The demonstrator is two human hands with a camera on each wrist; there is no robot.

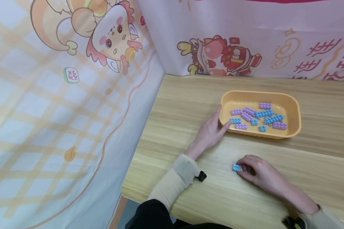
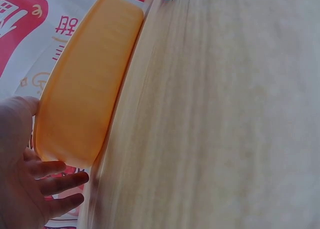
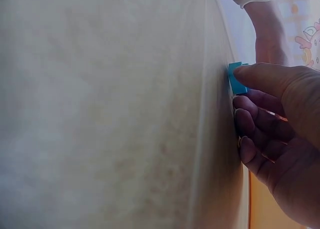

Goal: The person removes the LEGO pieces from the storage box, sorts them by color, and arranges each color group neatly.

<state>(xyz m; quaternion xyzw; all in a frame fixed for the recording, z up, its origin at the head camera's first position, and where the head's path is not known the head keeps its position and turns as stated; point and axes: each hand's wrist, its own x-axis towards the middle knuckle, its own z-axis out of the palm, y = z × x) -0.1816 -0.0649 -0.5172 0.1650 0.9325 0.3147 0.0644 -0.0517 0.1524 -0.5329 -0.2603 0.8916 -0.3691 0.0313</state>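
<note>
On the table in front of the person, the right hand (image 1: 265,175) pinches a small blue toy brick (image 1: 235,167) between thumb and fingers. The right wrist view shows the thumb lying along the side of that brick (image 3: 238,79), close against the tabletop, the other fingers curled behind. At the left end of a yellow tray (image 1: 296,127) rests the left hand (image 1: 207,132), its thumb at the near rim. In the left wrist view its fingers (image 2: 62,183) are spread and loosely extended beside the tray's end. Inside the tray lie several purple bricks (image 1: 279,125) and blue bricks (image 1: 273,119).
The light wooden table (image 1: 326,140) has its left edge beside a patterned cloth (image 1: 74,127). Behind the table hangs another printed cloth (image 1: 269,19). Black devices (image 1: 201,176) are strapped at both sleeved wrists.
</note>
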